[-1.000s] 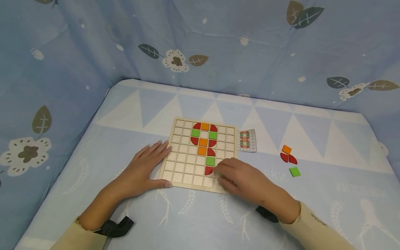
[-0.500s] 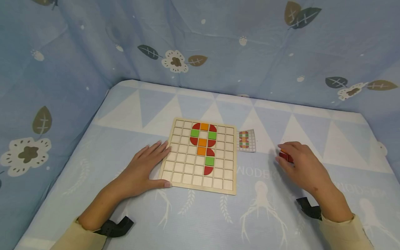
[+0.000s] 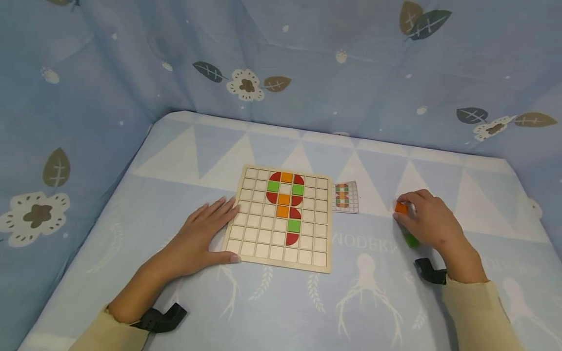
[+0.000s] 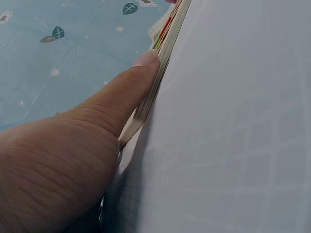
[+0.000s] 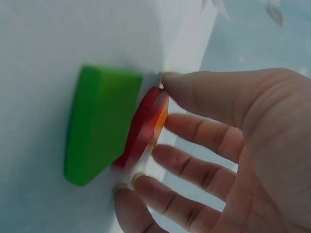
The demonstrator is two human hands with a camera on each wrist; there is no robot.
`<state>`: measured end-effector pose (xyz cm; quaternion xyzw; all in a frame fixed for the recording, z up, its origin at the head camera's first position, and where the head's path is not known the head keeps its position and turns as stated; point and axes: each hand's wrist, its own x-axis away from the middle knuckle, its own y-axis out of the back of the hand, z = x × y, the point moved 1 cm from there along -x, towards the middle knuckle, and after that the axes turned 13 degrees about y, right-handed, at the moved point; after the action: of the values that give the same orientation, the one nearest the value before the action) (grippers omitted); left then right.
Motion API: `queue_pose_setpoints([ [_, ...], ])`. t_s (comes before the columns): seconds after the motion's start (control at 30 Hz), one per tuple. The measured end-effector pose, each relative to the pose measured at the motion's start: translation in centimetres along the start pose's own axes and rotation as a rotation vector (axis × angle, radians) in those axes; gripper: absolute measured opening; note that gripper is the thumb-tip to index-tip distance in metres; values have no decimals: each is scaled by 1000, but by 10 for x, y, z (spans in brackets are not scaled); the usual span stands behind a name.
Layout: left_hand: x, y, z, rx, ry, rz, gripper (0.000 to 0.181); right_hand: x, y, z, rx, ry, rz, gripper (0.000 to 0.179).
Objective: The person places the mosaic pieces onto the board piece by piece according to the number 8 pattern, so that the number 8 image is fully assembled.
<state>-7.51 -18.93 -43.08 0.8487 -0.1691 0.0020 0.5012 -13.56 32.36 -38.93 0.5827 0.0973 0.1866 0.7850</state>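
A wooden grid board [image 3: 263, 263] lies on the table with red, orange and green tiles set in some of its squares. My left hand [image 3: 199, 237] rests flat at its left side, fingers spread over the left edge; in the left wrist view the thumb [image 4: 121, 94] lies against the board's edge. Off to the right, my right hand [image 3: 432, 222] pinches an orange square tile [image 3: 401, 208] between thumb and fingers. Close to those fingertips in the right wrist view are red curved tiles [image 5: 141, 131], which the hand hides from the head view. A green square tile [image 3: 411, 240] lies below the hand.
A small pattern card [image 3: 347, 197] lies against the board's right edge, printed with a coloured grid design. Patterned blue cloth [image 3: 307, 63] hangs behind and to the left of the table.
My right hand has gone from the board's lower right to the loose tiles, and its fingers have closed round the orange tile. The left hand has stayed put.
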Motion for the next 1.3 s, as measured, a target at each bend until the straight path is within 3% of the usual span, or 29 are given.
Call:
queue_pose_setpoints([
  [0.2,-1,0,0,-2,-8,-4,110,-6,6,-16,-191,-67,65,33],
  [0.43,-2,1,0,-2,0,16,110,-3,6,-21,-250,-189,134,45],
  [0.63,-2,1,-1,-6,8,26,111,2,3,-20,-256,-193,113,42],
  [0.87,0,1,0,-2,4,15,110,0,-1,-16,-350,-166,165,41],
  [1.0,0,0,1,-2,10,18,111,10,1,-19,-426,-139,117,36],
  [1.13,-4,-2,-2,8,0,32,110,24,4,-21,-436,-97,27,34],
  [1.3,-2,0,0,-2,10,26,110,18,4,4,-435,33,-92,19],
])
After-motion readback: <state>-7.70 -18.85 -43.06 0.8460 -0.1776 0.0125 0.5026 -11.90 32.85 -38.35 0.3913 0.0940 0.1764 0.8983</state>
